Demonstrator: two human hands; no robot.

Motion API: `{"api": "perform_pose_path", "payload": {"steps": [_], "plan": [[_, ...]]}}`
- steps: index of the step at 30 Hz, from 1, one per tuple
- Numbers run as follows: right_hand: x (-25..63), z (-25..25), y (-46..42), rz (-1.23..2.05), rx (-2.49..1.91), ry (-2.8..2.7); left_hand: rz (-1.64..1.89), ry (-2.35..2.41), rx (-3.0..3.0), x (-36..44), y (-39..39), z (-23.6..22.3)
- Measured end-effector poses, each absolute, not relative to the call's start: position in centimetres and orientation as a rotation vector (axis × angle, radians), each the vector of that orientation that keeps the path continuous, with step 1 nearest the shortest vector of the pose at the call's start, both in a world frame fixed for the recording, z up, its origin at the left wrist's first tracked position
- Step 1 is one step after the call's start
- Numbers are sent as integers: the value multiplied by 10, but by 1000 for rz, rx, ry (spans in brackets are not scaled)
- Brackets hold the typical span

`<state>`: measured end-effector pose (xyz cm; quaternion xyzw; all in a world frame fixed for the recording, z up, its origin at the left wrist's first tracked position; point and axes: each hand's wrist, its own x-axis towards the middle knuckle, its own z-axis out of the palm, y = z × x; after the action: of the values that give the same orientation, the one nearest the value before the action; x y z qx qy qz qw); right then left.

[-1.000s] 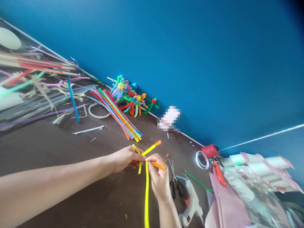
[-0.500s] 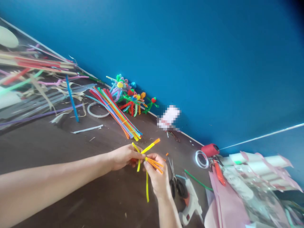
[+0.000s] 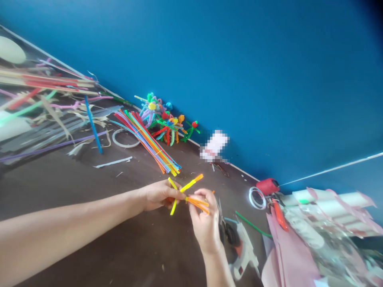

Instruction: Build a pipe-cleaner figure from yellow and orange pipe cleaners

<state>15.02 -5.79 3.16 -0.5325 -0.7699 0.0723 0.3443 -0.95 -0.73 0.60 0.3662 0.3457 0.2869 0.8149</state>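
My left hand (image 3: 161, 194) is closed, pinching a small bundle of pipe cleaners between thumb and fingers. Yellow pipe cleaners (image 3: 188, 185) cross at its fingertips, one slanting up to an orange tip. On the other side, several orange pipe cleaners (image 3: 197, 203) fan out to the right from a yellow-wrapped point. Around these orange ends my right hand (image 3: 206, 225) is closed, thumb below and fingers above. Its palm side is partly hidden. Just right of that hand lie black-handled scissors (image 3: 230, 233) and a white glue gun (image 3: 245, 251).
A banded bundle of coloured pipe cleaners (image 3: 149, 141) lies beyond my hands, with small pipe-cleaner figures (image 3: 167, 119) by the blue wall (image 3: 209, 59). Loose strips and sticks (image 3: 44, 81) clutter the left. Tape rolls (image 3: 257, 198), red-handled pliers (image 3: 279, 215) and pink sheets (image 3: 290, 247) are at right.
My right hand has shifted slightly right and turned along the orange ends. The yellow strand that hung below my hands is out of sight. The whole view has moved a little.
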Motion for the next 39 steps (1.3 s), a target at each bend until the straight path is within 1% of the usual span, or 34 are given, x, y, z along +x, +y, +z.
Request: {"api": "perform_pose_path", "payload": {"steps": [3, 5, 9, 13, 17, 23, 31, 39], "plan": [[151, 29, -59, 16, -1421, -1973, 624, 733, 779, -9, -8, 5], [151, 26, -60, 26, -1459, -1910, 623, 730, 782, -9, -8, 4], [148, 21, -60, 285, -1538, -1754, 622, 720, 795, -9, -8, 3], [145, 19, -58, 515, -1429, -1702, 627, 734, 808, -8, -9, 3], [144, 21, -58, 644, -1322, -1688, 664, 751, 804, -6, -10, 5], [143, 24, -58, 718, -1291, -1699, 729, 791, 872, -3, -13, 6], [142, 23, -56, 765, -1257, -1643, 703, 826, 979, -4, -15, 5], [144, 12, -55, 943, -1298, -1435, 732, 819, 916, -2, -16, 4]]}}
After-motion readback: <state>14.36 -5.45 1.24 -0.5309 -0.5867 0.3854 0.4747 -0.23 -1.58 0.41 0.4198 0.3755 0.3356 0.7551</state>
